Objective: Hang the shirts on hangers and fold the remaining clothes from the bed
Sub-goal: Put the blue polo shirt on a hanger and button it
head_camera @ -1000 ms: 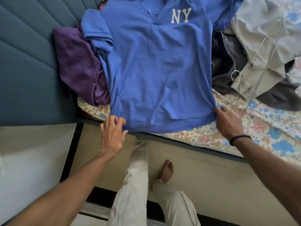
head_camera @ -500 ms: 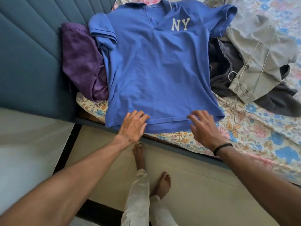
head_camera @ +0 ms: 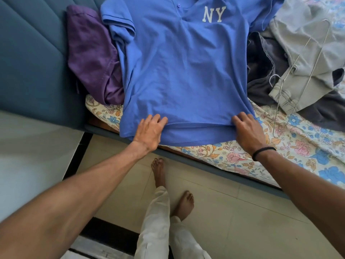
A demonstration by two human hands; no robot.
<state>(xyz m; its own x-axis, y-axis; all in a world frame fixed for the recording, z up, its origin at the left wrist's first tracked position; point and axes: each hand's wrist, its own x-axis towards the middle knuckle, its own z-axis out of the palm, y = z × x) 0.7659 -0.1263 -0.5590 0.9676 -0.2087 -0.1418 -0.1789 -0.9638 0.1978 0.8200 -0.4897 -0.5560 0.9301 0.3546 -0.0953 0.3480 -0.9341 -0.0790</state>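
Blue shirt [head_camera: 184, 71] lies flat at the bed's [head_camera: 214, 166] near edge, left hand [head_camera: 148, 132] and right hand [head_camera: 248, 130] apparently pinching its hem; smoothing under way, wire hanger [head_camera: 296, 71] needed next.

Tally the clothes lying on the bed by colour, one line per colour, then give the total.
Blue: 1, the NY polo shirt
Purple: 1, the purple garment
Dark grey: 1, the dark garment
Light grey: 1, the light grey garment
Total: 4 visible garments; more may lie hidden underneath.
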